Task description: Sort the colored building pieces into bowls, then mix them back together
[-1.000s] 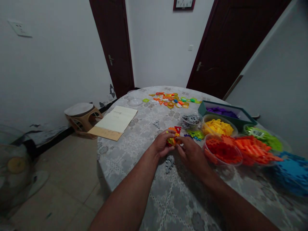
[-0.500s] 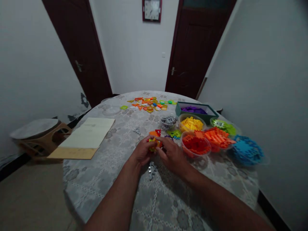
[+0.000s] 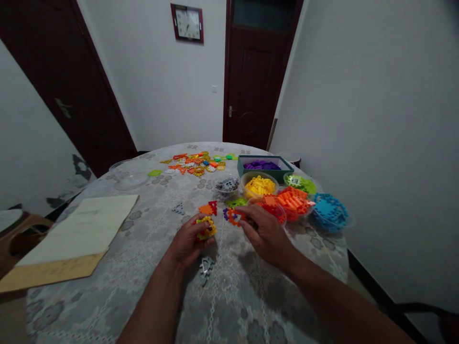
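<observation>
My left hand is closed on a small yellow assembly of toothed plastic building pieces, with some red showing at its edge. An orange toothed building piece is pinched between the thumb and fingers of my right hand, a short way to the right. Just beyond the left hand lie a flat orange piece and a red piece. A grey piece rests on the table below my left hand, and grey triangular pieces lie farther left.
Clear tubs of yellow, red-orange, orange, blue and grey pieces stand at the right. Behind them is a green box of purple pieces. Mixed pieces lie at the back. An open booklet lies left.
My hands have parted: the right one has drawn away to the right with the orange piece, while the left keeps the yellow assembly. The camera view has turned to the right.
</observation>
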Demonstrator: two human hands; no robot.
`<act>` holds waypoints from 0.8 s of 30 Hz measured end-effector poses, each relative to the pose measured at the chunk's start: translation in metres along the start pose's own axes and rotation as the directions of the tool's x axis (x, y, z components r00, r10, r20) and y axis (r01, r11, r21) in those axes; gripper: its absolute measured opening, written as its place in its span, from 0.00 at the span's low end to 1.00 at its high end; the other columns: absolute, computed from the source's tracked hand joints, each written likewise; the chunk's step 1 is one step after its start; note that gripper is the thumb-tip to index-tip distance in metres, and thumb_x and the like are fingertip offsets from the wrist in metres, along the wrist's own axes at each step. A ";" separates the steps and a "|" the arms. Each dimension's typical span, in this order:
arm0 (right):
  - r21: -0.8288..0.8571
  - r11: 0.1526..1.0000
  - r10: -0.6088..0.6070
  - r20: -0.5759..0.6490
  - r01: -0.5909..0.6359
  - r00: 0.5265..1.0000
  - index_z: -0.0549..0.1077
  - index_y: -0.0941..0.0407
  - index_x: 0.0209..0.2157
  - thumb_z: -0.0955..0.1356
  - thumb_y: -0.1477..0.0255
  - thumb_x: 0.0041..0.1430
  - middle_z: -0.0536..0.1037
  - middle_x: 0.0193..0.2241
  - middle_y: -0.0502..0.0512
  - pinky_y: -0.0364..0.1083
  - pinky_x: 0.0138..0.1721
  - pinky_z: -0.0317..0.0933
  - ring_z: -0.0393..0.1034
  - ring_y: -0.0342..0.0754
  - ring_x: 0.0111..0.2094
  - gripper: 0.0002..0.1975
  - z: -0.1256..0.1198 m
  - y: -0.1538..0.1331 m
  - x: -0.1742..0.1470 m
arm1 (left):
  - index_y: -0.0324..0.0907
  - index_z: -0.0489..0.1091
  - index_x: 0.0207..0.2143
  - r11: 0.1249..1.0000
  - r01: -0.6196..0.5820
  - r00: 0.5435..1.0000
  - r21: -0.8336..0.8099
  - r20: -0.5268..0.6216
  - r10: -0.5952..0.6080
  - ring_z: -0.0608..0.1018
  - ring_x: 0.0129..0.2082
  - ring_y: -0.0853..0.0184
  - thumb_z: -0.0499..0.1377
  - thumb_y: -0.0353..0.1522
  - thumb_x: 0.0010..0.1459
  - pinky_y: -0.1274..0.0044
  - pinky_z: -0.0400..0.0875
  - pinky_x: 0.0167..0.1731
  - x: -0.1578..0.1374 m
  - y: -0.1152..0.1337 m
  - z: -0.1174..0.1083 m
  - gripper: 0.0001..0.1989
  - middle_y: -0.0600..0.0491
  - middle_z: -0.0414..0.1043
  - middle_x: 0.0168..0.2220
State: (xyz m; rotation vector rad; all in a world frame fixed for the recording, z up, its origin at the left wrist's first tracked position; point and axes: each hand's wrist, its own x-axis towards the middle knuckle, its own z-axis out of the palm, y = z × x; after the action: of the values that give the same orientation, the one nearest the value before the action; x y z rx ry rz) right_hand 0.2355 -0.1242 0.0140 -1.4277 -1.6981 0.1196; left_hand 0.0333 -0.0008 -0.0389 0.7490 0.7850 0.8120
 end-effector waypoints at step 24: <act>-0.423 0.813 0.209 -0.427 -0.399 0.880 0.82 0.54 0.47 0.63 0.70 0.66 0.86 0.41 0.58 0.52 0.49 0.71 0.81 0.54 0.42 0.17 -0.141 0.082 0.017 | 0.39 0.75 0.46 0.995 0.041 0.998 -0.087 -0.042 -0.044 0.84 0.41 0.57 0.62 0.21 0.51 0.64 0.87 0.36 0.001 0.001 0.002 0.18 0.41 0.79 0.45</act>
State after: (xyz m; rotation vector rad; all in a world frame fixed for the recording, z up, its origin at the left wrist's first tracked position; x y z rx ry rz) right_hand 0.3912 -0.1457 0.0608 -1.9708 -1.2163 -0.4218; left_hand 0.0350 0.0001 -0.0376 0.6380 0.7976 0.8209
